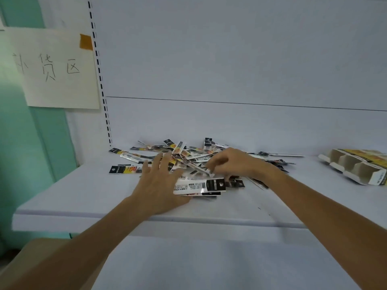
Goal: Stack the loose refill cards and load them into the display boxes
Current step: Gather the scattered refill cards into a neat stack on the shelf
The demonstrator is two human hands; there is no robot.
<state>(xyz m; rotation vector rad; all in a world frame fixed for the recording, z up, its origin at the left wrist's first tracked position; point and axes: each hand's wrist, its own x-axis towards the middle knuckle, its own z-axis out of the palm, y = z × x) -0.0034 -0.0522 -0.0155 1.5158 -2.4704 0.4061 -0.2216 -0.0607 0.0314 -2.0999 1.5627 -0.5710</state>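
A loose heap of narrow refill cards (188, 152), black, white and yellow, lies scattered across the middle of the white shelf (83, 195). In front of it sits a small squared stack of cards (201, 186). My left hand (159, 185) is spread with straight fingers, its thumb side against the left end of that stack. My right hand (230, 163) reaches into the heap with curled fingers and pinches a single card (199, 168). A cardboard display box (356, 166) with several open compartments lies at the far right of the shelf.
The white back panel rises behind the shelf, with a slotted upright (100, 80) at the left. A taped paper sign (56, 68) with handwriting hangs left of it on a green wall. A brown carton (41, 264) stands below at the lower left.
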